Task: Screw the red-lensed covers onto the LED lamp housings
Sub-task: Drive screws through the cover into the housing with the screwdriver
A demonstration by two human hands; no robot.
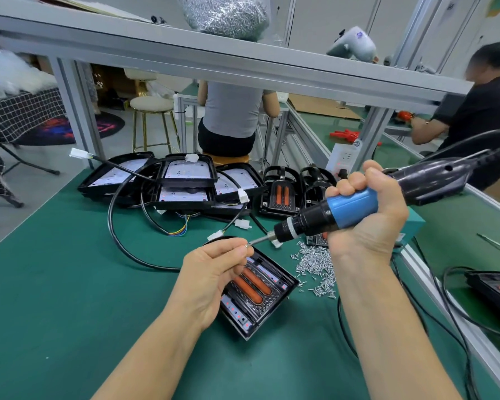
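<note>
On the bench mat [70, 284], near centre, a covered lamp housing [260, 290] under the left hand [211, 272]; just to its right, a loose heap of screws [315, 264]. Behind, a pile of open housings [171, 180] with trailing cables [113, 226]; right of these, two upright covered units [280, 194]. Above the heap, the right hand [367, 215] around an electric screwdriver [338, 212], bit tip at the left fingertips [243, 249].
</note>
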